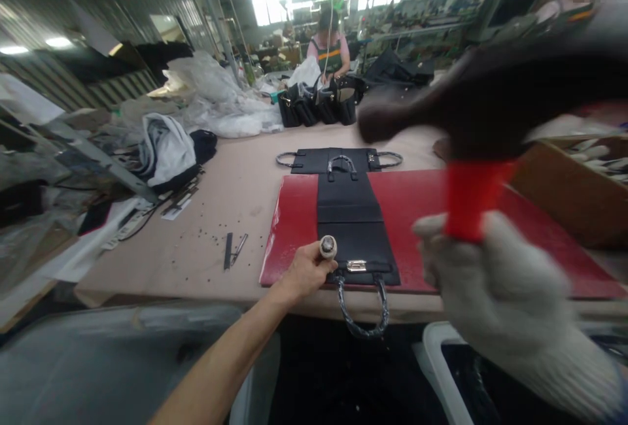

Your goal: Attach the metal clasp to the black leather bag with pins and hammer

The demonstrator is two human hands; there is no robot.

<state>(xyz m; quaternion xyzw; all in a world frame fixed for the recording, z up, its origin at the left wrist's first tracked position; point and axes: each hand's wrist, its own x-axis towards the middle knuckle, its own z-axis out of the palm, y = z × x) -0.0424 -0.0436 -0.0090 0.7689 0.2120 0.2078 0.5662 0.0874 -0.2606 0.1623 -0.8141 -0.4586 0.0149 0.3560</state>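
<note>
At the bench's near edge, my bare left hand (305, 272) grips a round-headed punch (328, 246) upright on the black bag panel (356, 229), which lies along the red mat (422, 199). My gloved right hand (495, 281) clenches a hammer (483, 101) raised above it.

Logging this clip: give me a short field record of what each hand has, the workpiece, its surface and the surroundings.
left hand: bare left hand grips an upright punch tool set on the black bag panel
right hand: gloved right hand raises a red-handled hammer, blurred
workpiece: panel lies flat, metal clasp and handle at near edge
surface: red mat on table
surroundings: another person beyond finished black bags
</note>
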